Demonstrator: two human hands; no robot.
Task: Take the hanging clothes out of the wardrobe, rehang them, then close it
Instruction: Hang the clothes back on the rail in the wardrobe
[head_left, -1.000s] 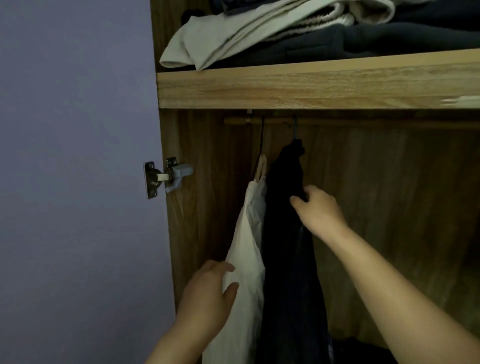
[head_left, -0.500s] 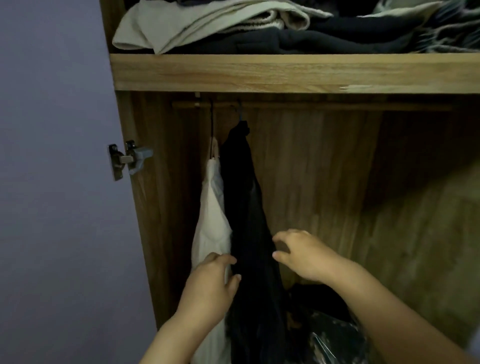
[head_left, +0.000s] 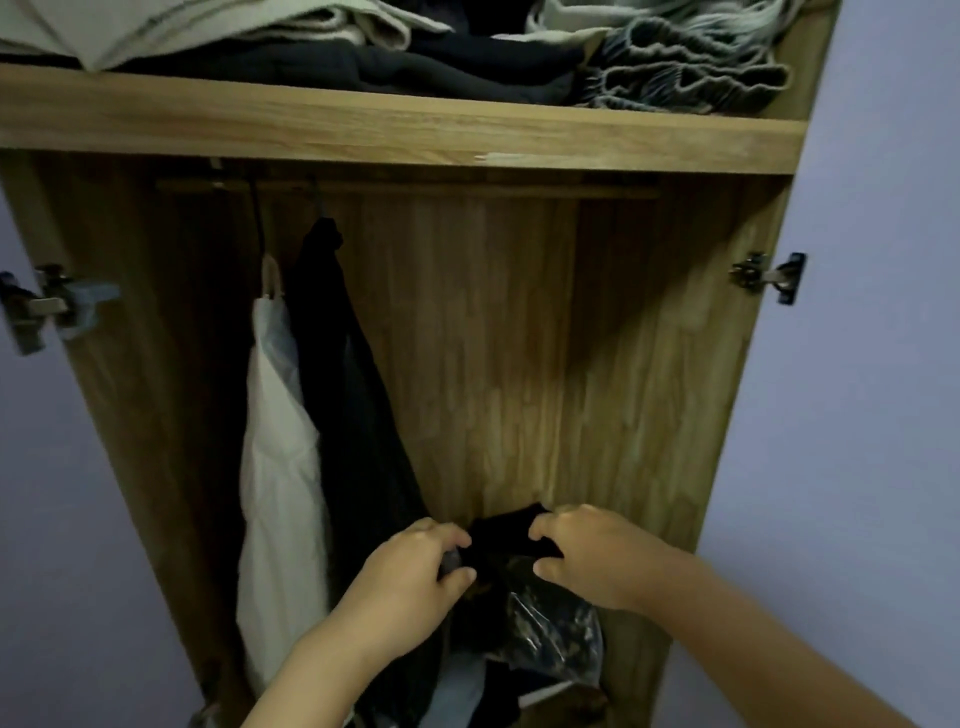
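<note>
Two garments hang at the left end of the wooden rail (head_left: 467, 191) inside the open wardrobe: a white garment (head_left: 280, 467) and a dark garment (head_left: 353, 415) just to its right. Low in the wardrobe, my left hand (head_left: 410, 582) pinches dark cloth at the lower edge of the dark garment. My right hand (head_left: 587, 556) grips a bunched black piece of clothing (head_left: 504, 535) lying on the pile at the bottom. The two hands are close together, with the black cloth between them.
Folded clothes (head_left: 415, 47) fill the shelf (head_left: 395, 130) above the rail. A clear plastic bag (head_left: 550, 629) and more clothes lie at the wardrobe bottom. Both purple doors stand open, with hinges at the left (head_left: 47, 306) and right (head_left: 769, 275).
My view has swung right and down. Both hands have dropped from the hanging garments to the black cloth at the bottom; the left hand left the white garment.
</note>
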